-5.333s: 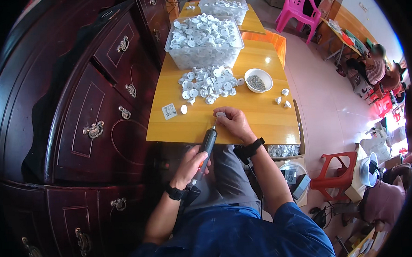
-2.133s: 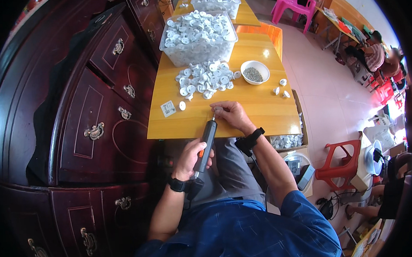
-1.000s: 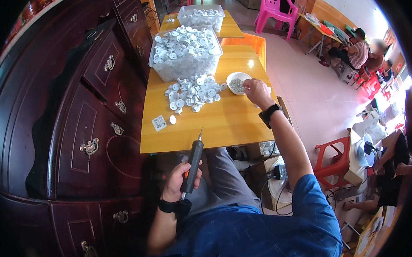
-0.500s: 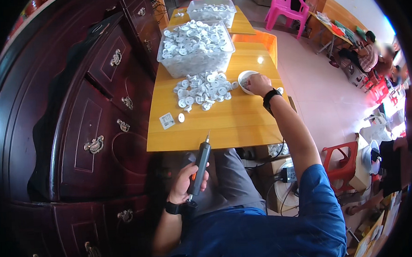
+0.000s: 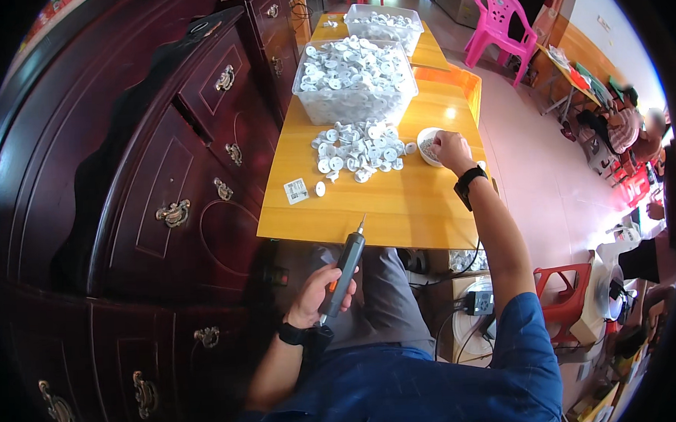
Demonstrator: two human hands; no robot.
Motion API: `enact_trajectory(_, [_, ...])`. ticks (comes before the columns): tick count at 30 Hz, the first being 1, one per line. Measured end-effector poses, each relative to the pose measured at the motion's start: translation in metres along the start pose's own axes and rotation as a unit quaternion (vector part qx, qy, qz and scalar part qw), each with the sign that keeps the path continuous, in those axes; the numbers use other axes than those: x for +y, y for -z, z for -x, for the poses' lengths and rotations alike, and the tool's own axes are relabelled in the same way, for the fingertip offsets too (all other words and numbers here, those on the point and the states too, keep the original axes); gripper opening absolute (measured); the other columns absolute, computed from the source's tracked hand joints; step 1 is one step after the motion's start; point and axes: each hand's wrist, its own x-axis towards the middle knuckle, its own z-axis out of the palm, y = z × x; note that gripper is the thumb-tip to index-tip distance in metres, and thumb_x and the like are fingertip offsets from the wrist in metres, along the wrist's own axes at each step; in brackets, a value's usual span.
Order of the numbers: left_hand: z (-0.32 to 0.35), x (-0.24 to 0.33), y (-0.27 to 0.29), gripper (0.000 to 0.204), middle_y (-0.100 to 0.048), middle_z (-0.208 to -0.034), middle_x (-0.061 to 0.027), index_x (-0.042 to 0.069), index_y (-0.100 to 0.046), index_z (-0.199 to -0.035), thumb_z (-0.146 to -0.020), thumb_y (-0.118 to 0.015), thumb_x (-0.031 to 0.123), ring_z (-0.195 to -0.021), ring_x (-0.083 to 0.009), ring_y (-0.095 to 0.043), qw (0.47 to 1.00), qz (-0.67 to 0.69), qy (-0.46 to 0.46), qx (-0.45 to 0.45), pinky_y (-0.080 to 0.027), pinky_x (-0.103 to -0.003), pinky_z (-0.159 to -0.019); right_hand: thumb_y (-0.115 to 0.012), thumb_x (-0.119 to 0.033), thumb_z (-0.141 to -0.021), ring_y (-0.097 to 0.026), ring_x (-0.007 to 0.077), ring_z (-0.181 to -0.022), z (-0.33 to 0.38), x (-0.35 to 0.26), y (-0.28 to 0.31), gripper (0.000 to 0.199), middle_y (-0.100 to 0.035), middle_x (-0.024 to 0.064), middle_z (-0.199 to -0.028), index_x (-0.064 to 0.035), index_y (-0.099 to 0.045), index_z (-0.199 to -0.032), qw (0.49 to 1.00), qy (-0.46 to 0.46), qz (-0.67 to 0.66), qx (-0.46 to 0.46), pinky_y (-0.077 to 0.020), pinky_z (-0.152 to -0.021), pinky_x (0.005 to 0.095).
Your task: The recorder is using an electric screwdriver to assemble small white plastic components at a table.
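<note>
At the yellow surface, the right hand is dipping pinched fingers into a small white bowl; the left hand is holding a powered screwdriver in a closed grip, with heaps of white parts apparently awaiting work.

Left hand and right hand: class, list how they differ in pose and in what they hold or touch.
The left hand sits low near the lap, wrapped around a grey electric screwdriver; the right hand stretches across the yellow table, fingers dipping into a small white bowl. The left is closed in a grip; the right is pinching. Both wear dark wristbands.
</note>
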Motion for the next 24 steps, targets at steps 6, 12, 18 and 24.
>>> enact_trajectory(6, [0.001,0.000,-0.007,0.038,-0.062,-0.084,-0.0092,0.001,-0.056,-0.122,-0.098,-0.043,0.028,-0.063,-0.0154,-0.061,0.999,-0.033,-0.008,0.017,-0.051,-0.027,-0.057,-0.069,-0.010,-0.078,-0.067,0.0170,-0.069,0.025,-0.022,0.013,0.012,-0.068,0.0095,-0.073,-0.0026,-0.067,-0.087,0.961,0.009,-0.260,0.099,-0.0524,-0.062,0.0310])
enact_trajectory(12, [0.001,0.000,-0.008,0.037,-0.062,-0.083,-0.0087,0.003,-0.056,-0.122,-0.098,-0.044,0.028,-0.064,-0.0148,-0.061,0.997,-0.065,-0.031,0.013,-0.052,-0.027,-0.058,-0.065,-0.012,-0.092,-0.063,0.0082,-0.070,0.086,-0.073,-0.006,0.011,-0.068,0.0008,-0.083,-0.0030,-0.068,-0.099,0.807,-0.026,-0.579,-0.115,-0.0493,-0.062,0.0235])
enact_trajectory(18, [0.000,-0.004,-0.005,0.033,-0.063,-0.083,-0.0073,0.006,-0.055,-0.119,-0.097,-0.046,0.029,-0.064,-0.0135,-0.062,0.994,-0.102,-0.032,0.016,-0.053,-0.026,-0.059,-0.067,-0.012,-0.093,-0.065,0.0088,-0.080,0.134,-0.105,-0.039,0.011,-0.068,0.0008,-0.093,-0.0053,-0.065,-0.101,0.664,-0.105,-0.708,-0.214,-0.0515,-0.070,0.0220])
enact_trajectory(24, [0.004,-0.005,-0.002,0.029,-0.063,-0.084,-0.0069,0.008,-0.054,-0.116,-0.097,-0.047,0.029,-0.063,-0.0131,-0.063,0.991,-0.131,-0.034,0.017,-0.053,-0.027,-0.058,-0.065,-0.009,-0.093,-0.065,0.0111,-0.082,0.146,-0.119,-0.046,0.006,-0.066,0.0008,-0.090,-0.0065,-0.064,-0.099,0.590,-0.095,-0.760,-0.255,-0.0540,-0.074,0.0228])
